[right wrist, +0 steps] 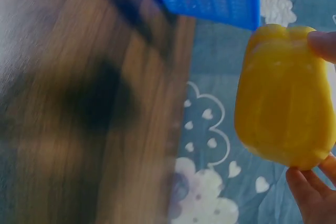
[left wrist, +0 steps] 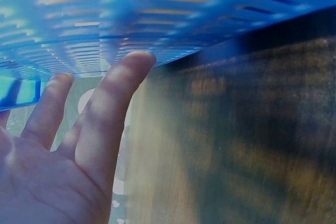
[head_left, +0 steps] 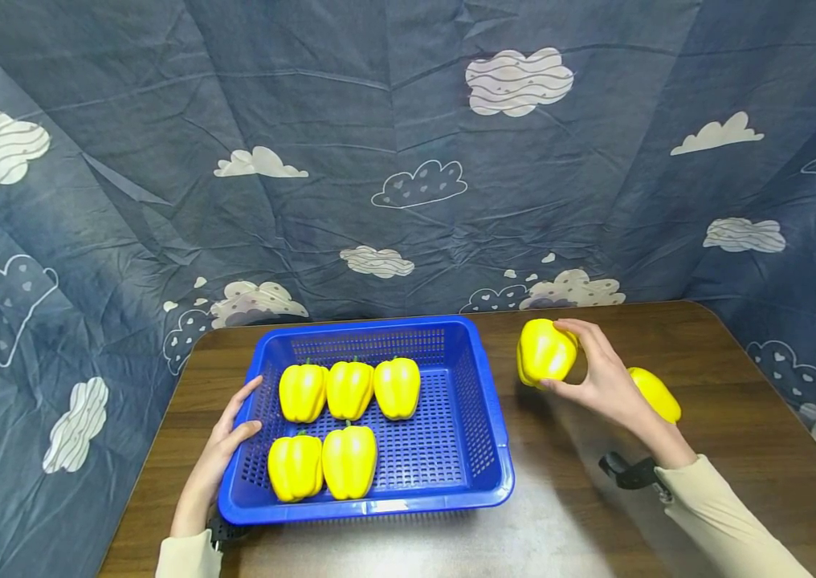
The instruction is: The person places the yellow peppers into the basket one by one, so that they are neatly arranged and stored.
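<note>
My right hand (head_left: 603, 381) pinches a yellow bell pepper (head_left: 547, 352) between thumb and fingers, to the right of the blue plastic basket (head_left: 487, 401). In the right wrist view, the same bell pepper (right wrist: 286, 95) shows its ribbed side, with fingertips at both ends. At the basket's left side, my left hand (head_left: 220, 441) holds the rim, thumb and a finger over it. From the left wrist view, other fingers (left wrist: 105, 114) reach up against the slotted outer wall. Inside the basket, several yellow bell peppers (head_left: 348, 461) sit in two rows toward the left.
Another yellow bell pepper (head_left: 655, 395) lies on the wooden table (head_left: 552, 522), partly behind my right wrist. A dark cloth with cloud prints (head_left: 379, 104) hangs behind the table. Black straps with cameras (head_left: 628, 472) are on the wrists.
</note>
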A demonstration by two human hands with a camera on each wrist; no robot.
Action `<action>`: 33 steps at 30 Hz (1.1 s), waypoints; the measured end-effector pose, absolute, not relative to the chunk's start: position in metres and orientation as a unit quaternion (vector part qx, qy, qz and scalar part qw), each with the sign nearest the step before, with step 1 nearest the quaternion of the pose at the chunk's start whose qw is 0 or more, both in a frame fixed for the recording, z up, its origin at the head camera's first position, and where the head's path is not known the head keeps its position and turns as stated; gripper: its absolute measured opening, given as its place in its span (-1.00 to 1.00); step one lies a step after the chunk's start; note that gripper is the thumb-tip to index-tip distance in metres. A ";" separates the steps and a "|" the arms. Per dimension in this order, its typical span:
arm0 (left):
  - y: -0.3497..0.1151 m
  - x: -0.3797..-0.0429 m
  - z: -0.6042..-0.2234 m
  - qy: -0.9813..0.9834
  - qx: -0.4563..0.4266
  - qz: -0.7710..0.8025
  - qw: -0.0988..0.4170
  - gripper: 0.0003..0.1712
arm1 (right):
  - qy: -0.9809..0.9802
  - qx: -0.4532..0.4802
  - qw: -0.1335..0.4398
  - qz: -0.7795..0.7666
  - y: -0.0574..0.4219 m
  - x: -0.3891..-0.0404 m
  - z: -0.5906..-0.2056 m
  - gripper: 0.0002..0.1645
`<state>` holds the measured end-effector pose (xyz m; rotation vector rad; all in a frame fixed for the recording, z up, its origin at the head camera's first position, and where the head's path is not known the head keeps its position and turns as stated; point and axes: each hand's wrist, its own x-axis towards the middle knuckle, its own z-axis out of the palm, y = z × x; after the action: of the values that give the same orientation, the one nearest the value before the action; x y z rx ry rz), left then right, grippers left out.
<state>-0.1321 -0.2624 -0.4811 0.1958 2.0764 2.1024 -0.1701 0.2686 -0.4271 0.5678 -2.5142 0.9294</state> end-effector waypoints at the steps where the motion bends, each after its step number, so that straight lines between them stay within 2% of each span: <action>1: -0.262 -0.132 -0.481 0.699 0.066 0.707 0.089 -0.33 | -0.896 0.208 0.202 0.335 0.267 -0.170 -0.426 -0.02; 33: -0.262 -0.133 -0.482 0.696 0.075 0.709 0.083 -0.33 | -0.872 0.280 0.166 0.366 0.206 -0.145 -0.405 0.02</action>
<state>-0.1332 -0.2624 -0.4820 0.2226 2.0787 2.1164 -0.1450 0.2063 -0.4047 0.7961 -2.4820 1.0424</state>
